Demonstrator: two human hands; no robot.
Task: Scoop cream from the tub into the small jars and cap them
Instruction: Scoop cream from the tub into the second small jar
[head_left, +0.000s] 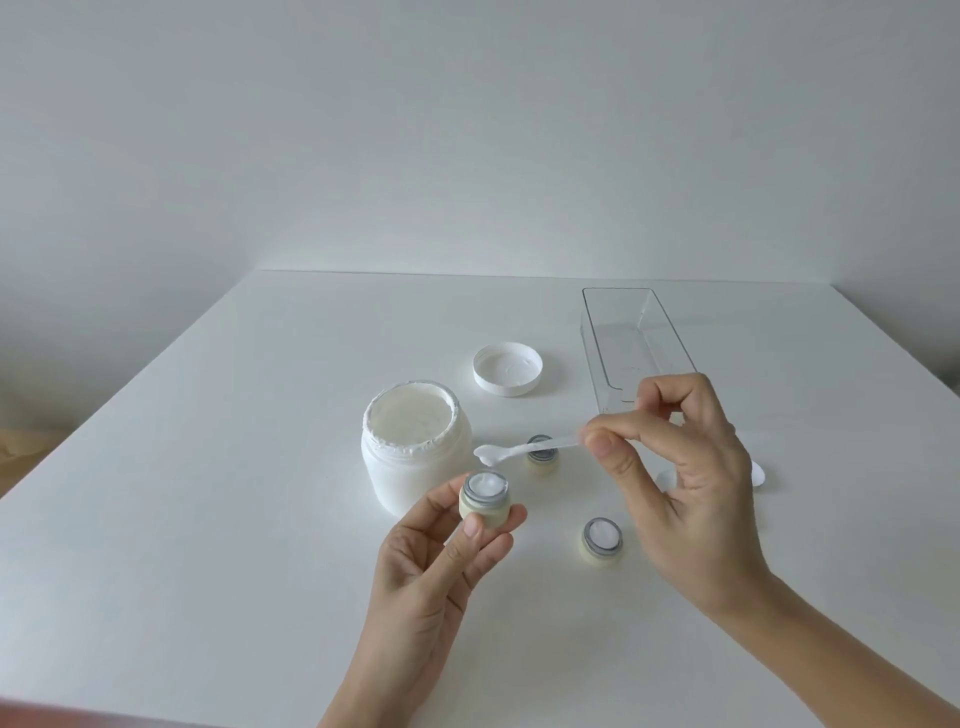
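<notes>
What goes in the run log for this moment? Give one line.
left hand: holds small jar, cream inside | right hand: pinches spatula, cream on tip | tub: open | caps: none on

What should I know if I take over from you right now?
Left hand holds a small jar with cream in it, no cap on.
Right hand pinches the little scoop; its tip carries a blob of cream, above and right of that jar.
The big tub stands open behind the held jar; its lid lies behind it on the table.
Two more jars stand uncapped: the near one has cream in it, the far one is partly hidden by the scoop.
A clear tray sits far right.
Left to do: finish filling, then cap all three.
</notes>
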